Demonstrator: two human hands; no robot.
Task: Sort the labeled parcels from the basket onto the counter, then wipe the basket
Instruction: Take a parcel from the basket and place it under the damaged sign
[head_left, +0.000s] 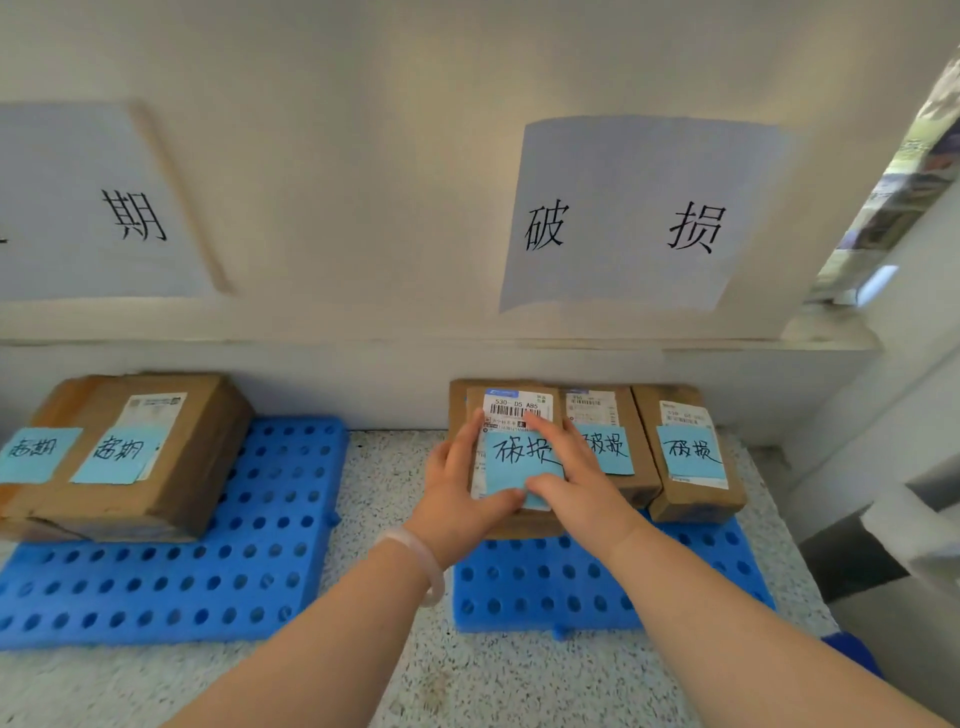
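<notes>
Pale wall (363, 156) with two paper signs (623, 218), window (893, 197) at right

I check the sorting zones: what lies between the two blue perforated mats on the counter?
In the head view, only bare speckled counter lies between the left mat and right mat.

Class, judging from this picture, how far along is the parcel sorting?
Done: two 破损 parcels sit on the right blue mat, two 超期 parcels on the left. In hand: both hands, left and right, place a third 破损 parcel. Left: wiping the basket, out of view.
</notes>
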